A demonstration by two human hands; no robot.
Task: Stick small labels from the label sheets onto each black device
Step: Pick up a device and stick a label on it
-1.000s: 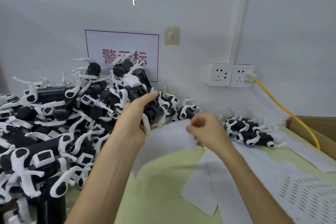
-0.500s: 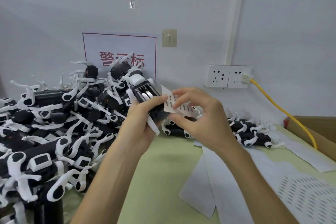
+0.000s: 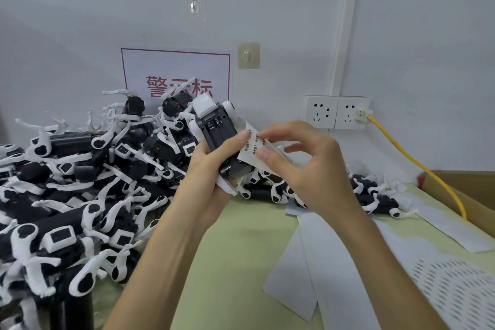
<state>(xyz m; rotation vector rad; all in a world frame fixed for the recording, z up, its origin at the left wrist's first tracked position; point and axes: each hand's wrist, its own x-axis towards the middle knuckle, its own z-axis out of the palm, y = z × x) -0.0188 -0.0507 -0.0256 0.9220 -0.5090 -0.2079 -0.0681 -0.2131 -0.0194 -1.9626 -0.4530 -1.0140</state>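
**Head view: device and label sheet held up together**

Black device (image 3: 218, 139), with a white cap on top, white strap parts and a twin-slot bay facing the camera, is held above the green table (image 3: 241, 249), just right of the device pile (image 3: 80, 182). Left hand (image 3: 211, 169) wraps its lower body, thumb pressing the label sheet (image 3: 250, 146) edge. Right hand (image 3: 308, 166) pinches that sheet between thumb and index finger; other fingers loosely curled.
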